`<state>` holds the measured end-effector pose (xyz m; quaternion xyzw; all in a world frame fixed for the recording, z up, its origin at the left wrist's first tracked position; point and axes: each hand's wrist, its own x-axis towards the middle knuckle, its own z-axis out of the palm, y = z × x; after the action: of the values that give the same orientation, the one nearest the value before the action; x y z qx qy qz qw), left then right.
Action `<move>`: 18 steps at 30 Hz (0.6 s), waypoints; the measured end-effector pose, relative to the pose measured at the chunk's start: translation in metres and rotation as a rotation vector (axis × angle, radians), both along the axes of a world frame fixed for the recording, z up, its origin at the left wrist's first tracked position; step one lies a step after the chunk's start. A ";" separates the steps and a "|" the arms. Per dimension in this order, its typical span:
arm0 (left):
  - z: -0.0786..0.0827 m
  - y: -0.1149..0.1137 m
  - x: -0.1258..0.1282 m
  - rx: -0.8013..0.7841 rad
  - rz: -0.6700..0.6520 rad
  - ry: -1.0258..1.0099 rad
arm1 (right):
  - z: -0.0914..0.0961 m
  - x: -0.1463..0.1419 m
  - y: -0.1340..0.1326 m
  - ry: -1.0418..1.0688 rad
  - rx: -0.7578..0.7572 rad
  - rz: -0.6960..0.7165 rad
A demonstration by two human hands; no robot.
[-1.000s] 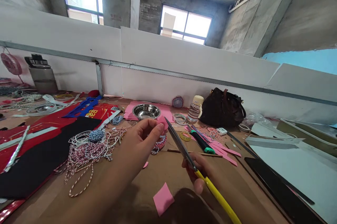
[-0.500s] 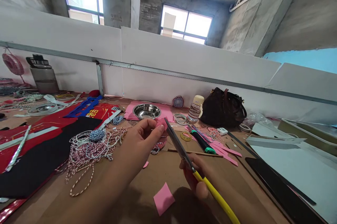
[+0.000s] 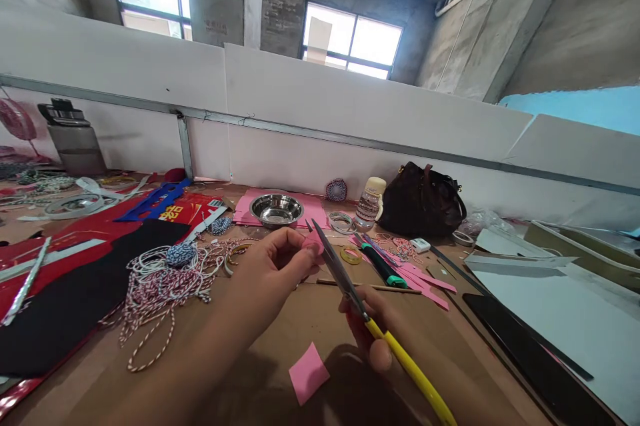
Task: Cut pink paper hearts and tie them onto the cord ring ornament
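Note:
My left hand [image 3: 273, 266] pinches a small piece of pink paper or foam [image 3: 313, 247] between thumb and fingers. My right hand [image 3: 370, 326] grips long scissors with a yellow handle [image 3: 400, 353]. Their open metal blades [image 3: 335, 266] reach up to the pink piece, right at its edge. A cut pink square [image 3: 309, 373] lies on the brown work surface [image 3: 270, 346] below my hands. Much of the pink piece is hidden by my fingers and the blades.
Red-and-white twine [image 3: 160, 293] lies heaped on black and red sheets to the left. Behind stand a steel bowl [image 3: 277, 209] on pink sheet, a bottle [image 3: 371, 205] and a dark handbag [image 3: 420, 203]. A green-and-black utility knife [image 3: 383, 266] and pink strips lie right.
The scissor blades have opened wider around the pink piece. My left hand has shifted slightly, and the whole view has tilted a little.

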<state>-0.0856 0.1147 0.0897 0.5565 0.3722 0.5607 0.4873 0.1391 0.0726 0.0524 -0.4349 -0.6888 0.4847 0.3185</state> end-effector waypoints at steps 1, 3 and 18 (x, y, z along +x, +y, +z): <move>0.000 0.000 0.000 0.002 0.004 -0.004 | 0.000 0.000 0.000 0.002 -0.002 0.001; 0.000 0.001 0.000 0.004 -0.005 -0.003 | 0.001 0.000 0.000 0.005 -0.004 -0.004; -0.001 0.003 0.000 0.003 -0.011 -0.037 | 0.005 -0.002 0.000 -0.003 0.016 -0.040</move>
<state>-0.0860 0.1176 0.0886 0.5489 0.3593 0.5688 0.4961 0.1368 0.0730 0.0570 -0.4467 -0.6845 0.4718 0.3305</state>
